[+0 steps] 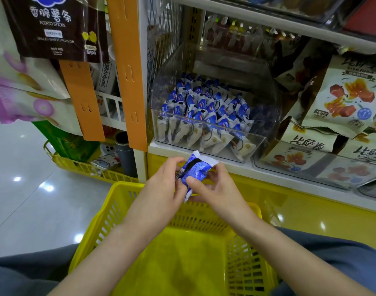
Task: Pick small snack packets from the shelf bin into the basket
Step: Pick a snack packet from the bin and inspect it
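Snack packet pinched by both hands above yellow basket.

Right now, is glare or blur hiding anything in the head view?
Head view: the packet in left hand and right hand is sharp; lights glare off the floor; the clear bin reflects faintly; top shelf and left-edge bags are soft.

Two hands showed, the left hand and the right hand, pinching one blue snack packet between them. There were two yellow baskets: the near basket and the far basket. One clear bin held stacked packets, well over twenty and too crowded to count exactly. Two orange strips hung by one potato-sticks bag.
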A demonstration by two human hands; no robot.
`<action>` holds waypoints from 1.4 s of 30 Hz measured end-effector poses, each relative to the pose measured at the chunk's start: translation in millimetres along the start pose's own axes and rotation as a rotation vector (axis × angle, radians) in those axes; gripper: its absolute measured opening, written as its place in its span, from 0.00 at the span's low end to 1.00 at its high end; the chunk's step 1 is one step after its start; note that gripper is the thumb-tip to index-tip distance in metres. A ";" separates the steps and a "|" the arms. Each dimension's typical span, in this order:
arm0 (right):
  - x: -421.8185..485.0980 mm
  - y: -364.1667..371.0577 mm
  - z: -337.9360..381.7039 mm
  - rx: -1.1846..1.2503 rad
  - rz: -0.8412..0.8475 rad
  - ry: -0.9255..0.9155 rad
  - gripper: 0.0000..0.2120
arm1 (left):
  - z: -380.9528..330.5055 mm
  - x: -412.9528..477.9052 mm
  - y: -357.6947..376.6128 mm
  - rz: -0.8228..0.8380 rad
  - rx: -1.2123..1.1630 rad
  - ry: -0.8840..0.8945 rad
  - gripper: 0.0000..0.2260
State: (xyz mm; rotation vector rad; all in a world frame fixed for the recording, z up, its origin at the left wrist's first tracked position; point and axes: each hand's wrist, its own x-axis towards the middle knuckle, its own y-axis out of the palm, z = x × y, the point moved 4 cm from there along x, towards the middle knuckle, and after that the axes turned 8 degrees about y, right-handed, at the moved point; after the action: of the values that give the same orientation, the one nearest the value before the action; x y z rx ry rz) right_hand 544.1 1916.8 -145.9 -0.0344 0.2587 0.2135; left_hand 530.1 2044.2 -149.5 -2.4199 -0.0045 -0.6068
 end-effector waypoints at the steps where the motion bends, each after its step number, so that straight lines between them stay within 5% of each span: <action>1: -0.4 1.1 -0.8 -0.025 0.012 -0.009 0.15 | -1.5 -0.1 -1.7 -0.003 0.037 0.010 0.15; 9: -3.2 3.5 -6.7 -0.357 -0.012 -0.128 0.09 | -11.9 1.4 -6.1 0.061 0.348 0.061 0.13; 21: -0.4 1.3 -7.9 -0.547 0.017 -0.223 0.12 | -7.6 3.8 -9.6 0.056 0.364 0.067 0.08; 25: 0.8 0.3 -6.8 -0.499 -0.004 -0.243 0.15 | 0.2 2.7 -8.5 -0.016 0.135 -0.064 0.08; 31: 2.4 -6.5 -2.9 -0.728 -0.105 -0.376 0.22 | 0.1 -2.1 17.4 0.132 -0.601 -0.337 0.15; 36: 3.9 -2.6 -4.0 -0.579 -0.027 -0.283 0.23 | 7.8 5.2 13.7 0.027 -0.639 -0.451 0.08; 42: 10.5 -20.5 13.4 -0.444 -0.149 -0.186 0.04 | 0.0 4.2 19.0 0.204 -0.645 -0.397 0.15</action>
State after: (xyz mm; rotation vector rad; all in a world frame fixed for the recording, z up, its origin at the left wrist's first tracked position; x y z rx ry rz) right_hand 561.8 1899.8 -135.5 -0.4706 0.0184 0.1209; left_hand 536.7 2028.5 -158.8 -3.0713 0.3109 -0.0127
